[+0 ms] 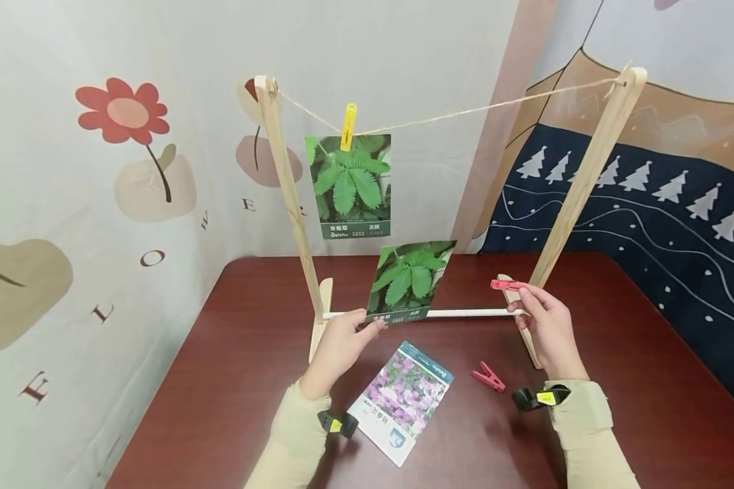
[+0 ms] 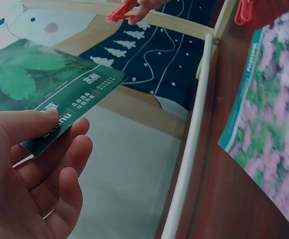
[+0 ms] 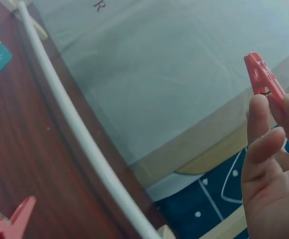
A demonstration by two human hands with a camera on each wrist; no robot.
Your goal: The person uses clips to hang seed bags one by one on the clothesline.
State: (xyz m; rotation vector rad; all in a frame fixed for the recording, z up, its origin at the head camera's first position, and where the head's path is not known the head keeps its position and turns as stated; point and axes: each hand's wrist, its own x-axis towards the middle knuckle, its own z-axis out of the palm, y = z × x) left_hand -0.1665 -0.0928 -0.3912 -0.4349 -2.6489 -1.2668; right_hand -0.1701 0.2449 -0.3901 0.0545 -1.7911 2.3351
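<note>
Pinched at its lower left corner between thumb and fingers of my left hand (image 1: 344, 345) is a green leaf-pictured seed packet (image 1: 411, 280), tilted above the table. My right hand (image 1: 549, 327) holds a red clothespin (image 3: 264, 77) by its handle end, in front of the right post's foot. A matching seed packet (image 1: 351, 187) hangs from the twine (image 1: 477, 110) under a yellow clothespin (image 1: 348, 127). On the table between my forearms lies a seed packet with purple flowers (image 1: 402, 401). Another red clothespin (image 1: 488, 377) lies to its right.
A wooden frame stands on the dark red table (image 1: 238, 407), its left post (image 1: 290, 197) and right post (image 1: 590, 176) carrying the twine. A white rod (image 1: 474, 313) joins them low down. Printed cloth (image 1: 404, 61) hangs behind.
</note>
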